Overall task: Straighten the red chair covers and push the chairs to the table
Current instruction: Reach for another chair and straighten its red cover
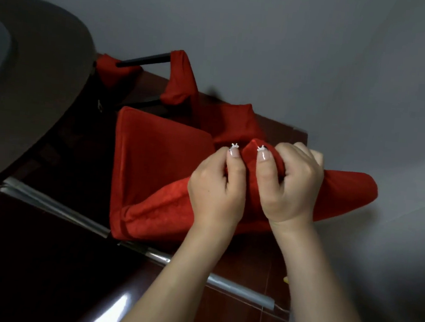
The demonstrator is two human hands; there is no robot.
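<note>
Your left hand (215,195) and right hand (292,185), side by side, each pinch a bunched fold of the red chair cover (159,160), just right of the round worktop (31,76), likely to tug the slack cloth smooth.

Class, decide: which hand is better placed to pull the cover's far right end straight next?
Right, probably: the right hand grips the red cover beside that end, while the left hand pinches it nearer the seat.
</note>
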